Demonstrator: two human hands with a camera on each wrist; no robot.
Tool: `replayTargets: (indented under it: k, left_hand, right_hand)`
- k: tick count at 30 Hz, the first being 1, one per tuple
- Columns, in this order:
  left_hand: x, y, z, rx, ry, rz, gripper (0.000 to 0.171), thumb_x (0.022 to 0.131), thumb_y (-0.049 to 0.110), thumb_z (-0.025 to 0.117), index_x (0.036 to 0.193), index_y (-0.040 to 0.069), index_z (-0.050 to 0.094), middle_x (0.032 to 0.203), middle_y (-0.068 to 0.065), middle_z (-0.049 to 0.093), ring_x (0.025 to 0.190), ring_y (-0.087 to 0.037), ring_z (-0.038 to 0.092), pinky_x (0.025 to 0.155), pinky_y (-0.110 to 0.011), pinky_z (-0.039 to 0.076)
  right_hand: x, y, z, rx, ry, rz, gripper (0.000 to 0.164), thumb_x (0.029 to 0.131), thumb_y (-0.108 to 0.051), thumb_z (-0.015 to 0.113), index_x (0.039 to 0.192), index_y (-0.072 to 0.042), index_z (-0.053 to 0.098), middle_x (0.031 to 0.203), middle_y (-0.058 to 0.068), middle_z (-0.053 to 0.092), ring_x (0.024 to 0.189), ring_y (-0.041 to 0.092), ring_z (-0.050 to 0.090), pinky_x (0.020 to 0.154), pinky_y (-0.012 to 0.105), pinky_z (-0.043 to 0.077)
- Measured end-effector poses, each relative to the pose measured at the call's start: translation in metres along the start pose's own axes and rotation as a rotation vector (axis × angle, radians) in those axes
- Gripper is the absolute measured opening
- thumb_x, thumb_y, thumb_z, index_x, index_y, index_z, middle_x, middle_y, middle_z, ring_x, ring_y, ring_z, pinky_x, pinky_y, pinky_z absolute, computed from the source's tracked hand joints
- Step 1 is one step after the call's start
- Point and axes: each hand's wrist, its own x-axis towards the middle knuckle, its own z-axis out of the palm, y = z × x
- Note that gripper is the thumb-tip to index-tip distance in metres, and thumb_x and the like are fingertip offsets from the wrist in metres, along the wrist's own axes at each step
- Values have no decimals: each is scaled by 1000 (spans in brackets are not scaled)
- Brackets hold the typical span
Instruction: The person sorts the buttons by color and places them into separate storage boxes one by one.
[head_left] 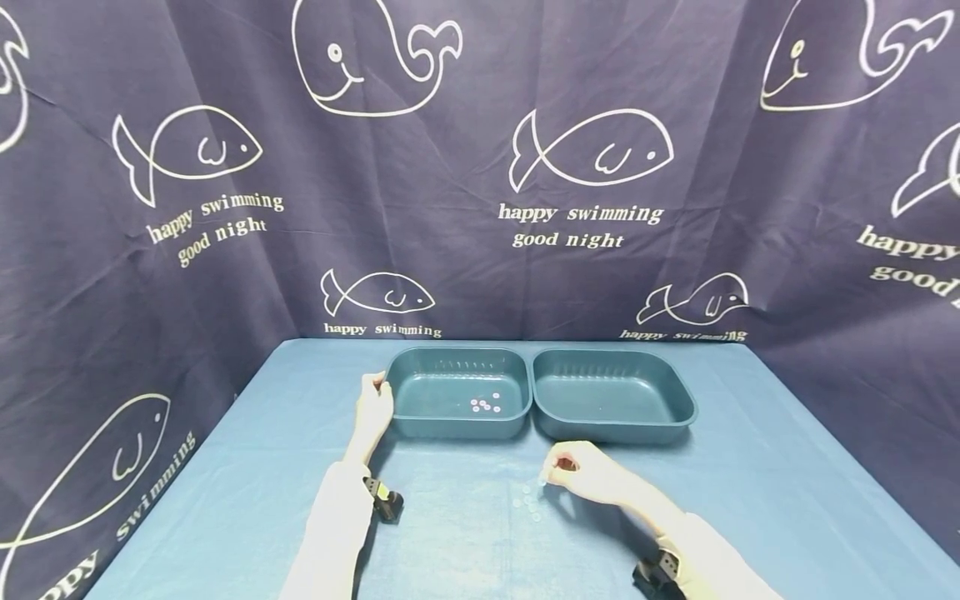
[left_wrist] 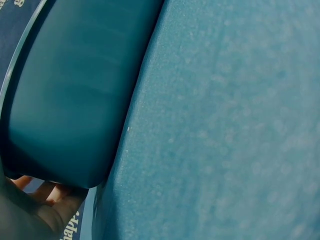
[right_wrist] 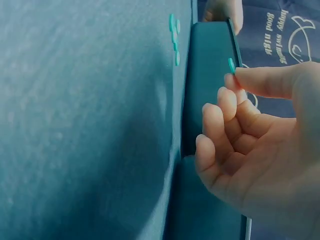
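Observation:
My left hand (head_left: 373,404) grips the left end of the left teal plastic tub (head_left: 457,427). In the left wrist view its fingers (left_wrist: 65,206) curve around the tub's end wall. Several small pink discs (head_left: 486,406) lie on that tub's floor, towards the right. My right hand (head_left: 588,473) is over the table in front of the tubs, pinching a small teal disc (right_wrist: 231,65) between thumb and index finger. The other fingers are loosely bent. Below and left of this hand, several similar teal discs (head_left: 527,502) lie in a loose cluster on the cloth.
A second teal tub (head_left: 615,432) stands right beside the first, their ends almost meeting. Light blue cloth (head_left: 450,533) covers the table. Dark curtains with white fish drawings (head_left: 465,200) hang behind and at both sides.

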Motion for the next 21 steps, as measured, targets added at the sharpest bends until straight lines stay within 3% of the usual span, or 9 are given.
replayTargets:
  k: [12,21]
  left_hand:
    - [0,1,0,5,-8,-7,27,95,5,37,119,-6,41,117,-31,54,115,-44,50,97,-53,38]
    - [0,2,0,11,-3,-19,26,95,6,37,118,-5,42,118,-30,54,115,-44,51,97,-53,38]
  right_hand:
    - [0,-3,-17,-28,55,34,5,83,-8,61,81,-9,65,72,-4,62,67,-5,50,63,18,44]
    - [2,-5,-30,6,81,75,5,87,-10,61,83,-8,64,78,5,64,70,-2,53,65,19,47]
